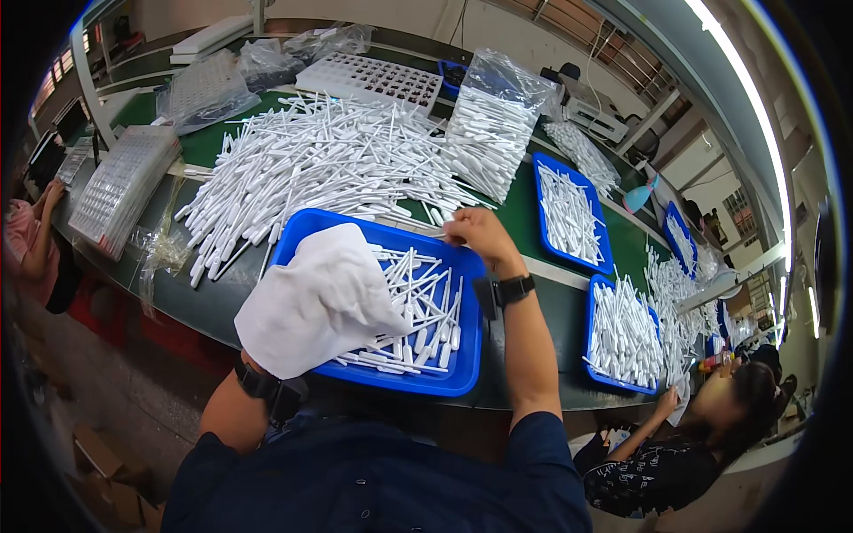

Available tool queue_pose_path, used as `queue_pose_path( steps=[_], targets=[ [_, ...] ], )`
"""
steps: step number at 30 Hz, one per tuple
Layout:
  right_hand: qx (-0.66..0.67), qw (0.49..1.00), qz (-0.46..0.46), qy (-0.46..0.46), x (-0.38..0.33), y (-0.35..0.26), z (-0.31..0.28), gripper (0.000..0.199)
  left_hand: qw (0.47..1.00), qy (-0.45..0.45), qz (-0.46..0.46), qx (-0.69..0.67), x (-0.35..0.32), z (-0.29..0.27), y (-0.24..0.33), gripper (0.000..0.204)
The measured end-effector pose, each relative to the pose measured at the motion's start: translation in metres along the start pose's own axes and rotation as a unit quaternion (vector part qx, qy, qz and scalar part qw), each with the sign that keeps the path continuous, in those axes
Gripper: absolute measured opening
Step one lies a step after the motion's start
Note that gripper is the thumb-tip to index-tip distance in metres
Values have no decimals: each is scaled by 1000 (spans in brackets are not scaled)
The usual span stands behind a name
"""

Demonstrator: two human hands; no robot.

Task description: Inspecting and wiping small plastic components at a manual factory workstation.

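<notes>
Dozens of white droppers point(435, 306) fill a blue tray point(471, 355) at the edge of a dark desk point(569, 311), a larger heap point(338, 151) beyond; a co-worker point(662, 466) sits at right. White cloth point(315, 298) covers the left hand, its grip indiscernible; the right hand point(484, 235) reaches forward, fingers bent together, any hold unclear.

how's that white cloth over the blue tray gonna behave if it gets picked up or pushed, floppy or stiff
The white cloth is probably floppy, since it hangs in loose folds. It looks light for its size, seeming to be soft fabric. Pushed right, it might nudge the white pipettes, as its edge reaches over the blue tray.
</notes>
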State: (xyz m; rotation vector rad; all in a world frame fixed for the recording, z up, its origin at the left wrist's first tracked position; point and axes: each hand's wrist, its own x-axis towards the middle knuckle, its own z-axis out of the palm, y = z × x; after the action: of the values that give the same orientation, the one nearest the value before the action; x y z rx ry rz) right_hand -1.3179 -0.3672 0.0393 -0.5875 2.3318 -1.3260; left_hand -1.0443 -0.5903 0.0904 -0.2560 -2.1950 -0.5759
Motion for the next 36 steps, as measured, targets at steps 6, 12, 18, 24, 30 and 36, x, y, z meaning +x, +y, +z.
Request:
queue_pose_path(
  steps=[6, 12, 18, 24, 30, 36],
  targets=[
    [302, 948, -30, -93, -39, -24, 31, 19, 991, -92, -41, -87, 2, 7, -3, 48],
    [323, 938, -103, -74, -47, -31, 51, 24, 968, -128, -109, -184, -12, 10, -14, 41],
    [332, 931, -70, -136, -84, -68, 75, 28, 890, -85, -262, -364, -34, 25, -21, 29],
    [331, 918, -85, -199, -100, -70, 100, 25, 757, -34, -387, -526, -54, 69, 16, 22],
    [261, 933, -67, -239, -116, -71, 106, 25, 687, -67, -364, -625, -54, 53, -22, 43],
    [162, 960, -124, -192, -119, -69, 111, 27, 989, -66, -131, -19, -26, 42, -14, 44]
  ],
)
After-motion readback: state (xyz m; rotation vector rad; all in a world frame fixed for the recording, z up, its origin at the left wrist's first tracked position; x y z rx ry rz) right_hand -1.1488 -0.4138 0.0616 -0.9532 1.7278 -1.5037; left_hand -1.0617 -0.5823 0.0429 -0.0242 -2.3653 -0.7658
